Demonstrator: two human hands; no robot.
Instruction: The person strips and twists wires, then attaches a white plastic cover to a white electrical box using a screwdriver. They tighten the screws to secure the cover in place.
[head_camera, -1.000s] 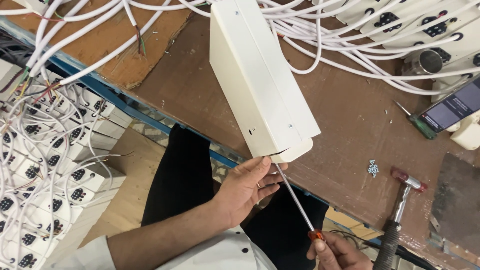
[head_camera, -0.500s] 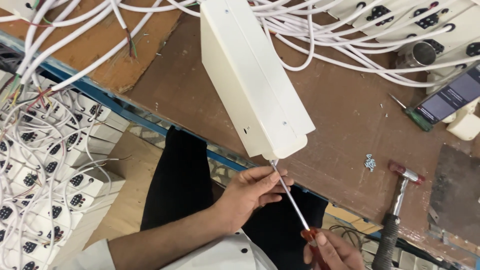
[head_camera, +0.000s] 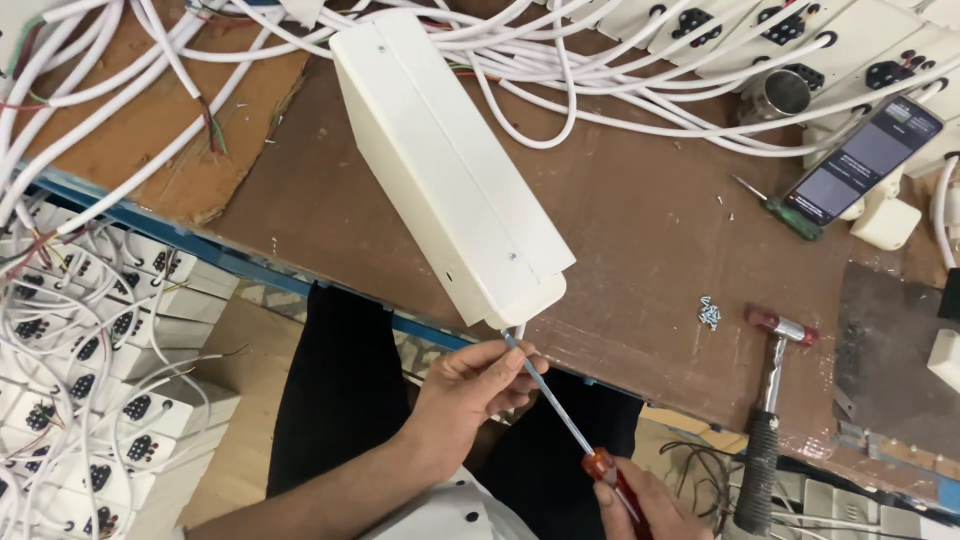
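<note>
A long cream plastic box (head_camera: 450, 165) lies slantwise on the brown workbench (head_camera: 640, 230), its near end hanging over the bench edge. My left hand (head_camera: 470, 385) sits just under that end, fingers pinched around the metal shaft of a screwdriver (head_camera: 560, 405). The tip of the shaft meets the box's lower end. My right hand (head_camera: 640, 505) grips the screwdriver's red handle at the bottom of the view, partly cut off by the frame.
A hammer (head_camera: 765, 420) lies at the bench's right edge beside a small pile of screws (head_camera: 709, 312). A green-handled screwdriver (head_camera: 775, 208), a phone (head_camera: 865, 160) and many white cables (head_camera: 600, 70) lie behind. White socket boxes (head_camera: 70, 380) are stacked on the left below.
The box has shifted slightly left and up in view as my head moved. My left hand has closed tighter on the shaft, and the screwdriver stays at the box's end.
</note>
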